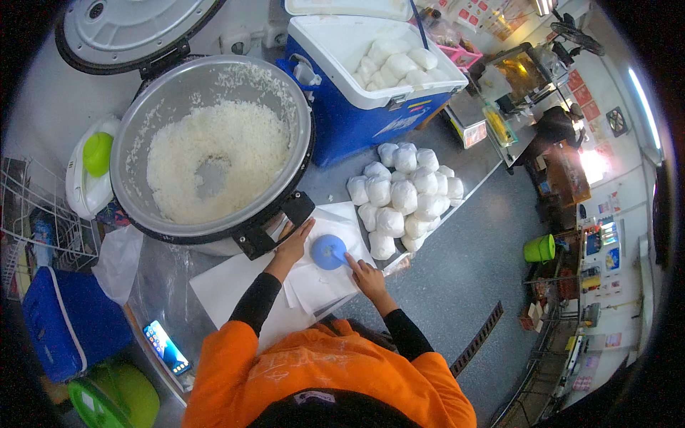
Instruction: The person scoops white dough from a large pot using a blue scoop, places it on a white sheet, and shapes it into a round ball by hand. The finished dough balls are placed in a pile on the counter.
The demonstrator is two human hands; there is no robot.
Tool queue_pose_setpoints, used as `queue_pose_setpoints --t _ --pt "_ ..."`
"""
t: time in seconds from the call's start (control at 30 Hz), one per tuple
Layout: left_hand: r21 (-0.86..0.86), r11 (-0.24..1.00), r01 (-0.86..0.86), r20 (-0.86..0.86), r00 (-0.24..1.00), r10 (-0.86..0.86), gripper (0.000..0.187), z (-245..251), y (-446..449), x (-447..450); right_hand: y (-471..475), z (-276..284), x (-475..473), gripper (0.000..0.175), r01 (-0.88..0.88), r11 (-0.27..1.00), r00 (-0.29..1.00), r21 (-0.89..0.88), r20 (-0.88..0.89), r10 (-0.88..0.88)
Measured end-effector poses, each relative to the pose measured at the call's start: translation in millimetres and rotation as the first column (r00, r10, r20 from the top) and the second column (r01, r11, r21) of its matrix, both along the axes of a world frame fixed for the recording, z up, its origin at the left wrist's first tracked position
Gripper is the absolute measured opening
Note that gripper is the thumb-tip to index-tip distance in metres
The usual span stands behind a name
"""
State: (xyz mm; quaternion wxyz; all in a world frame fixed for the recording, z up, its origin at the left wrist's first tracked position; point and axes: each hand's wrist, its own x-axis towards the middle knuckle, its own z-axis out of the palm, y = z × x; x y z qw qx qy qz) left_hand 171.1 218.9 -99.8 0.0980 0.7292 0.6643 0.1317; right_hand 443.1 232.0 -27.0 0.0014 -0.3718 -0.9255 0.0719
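My right hand (368, 277) holds the short handle of a round blue plastic scoop (327, 252), its index finger stretched along the handle. The scoop rests face down on a stack of white paper sheets (324, 286); what lies beneath it is hidden. Flat beside the scoop, my left hand (293, 247) reaches over the paper with fingers extended, close to the black handle of a big rice cooker (211, 235). Inside the cooker is white cooked rice (241, 139), hollowed in the middle. To the right of the paper, several white wrapped bundles (404, 195) are piled at the table edge.
A blue cooler box (356, 123) with its lid raised holds more white bundles (398, 61). The cooker's lid (139, 27) is up. A lit phone (166, 346) lies at the lower left, near a blue container (75, 321) and a green bucket (115, 396).
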Motion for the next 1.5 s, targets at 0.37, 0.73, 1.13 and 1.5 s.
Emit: queue_pose_setpoints --t 0.37,0.73,1.13,1.5 --pt "0.061 0.978 -0.200 0.617 0.777 0.121 0.027 73 -96 -5 34 135 -24 0.057 0.240 0.934 0.787 0.265 -0.617 -0.028" --pt "0.545 -0.049 -0.837 0.818 0.517 0.252 0.024 187 -135 -117 104 295 -322 0.052 -0.324 0.909 0.944 0.261 0.028 0.328" --pt "0.396 -0.005 -0.918 0.912 0.393 0.120 0.069 210 -106 -153 170 168 -474 0.054 -0.500 0.863 0.818 0.077 0.370 0.441" --pt "0.309 0.001 -0.951 0.950 0.309 0.054 0.073 203 -105 -150 127 179 -432 0.058 -0.654 0.678 0.544 -0.337 0.413 0.730"
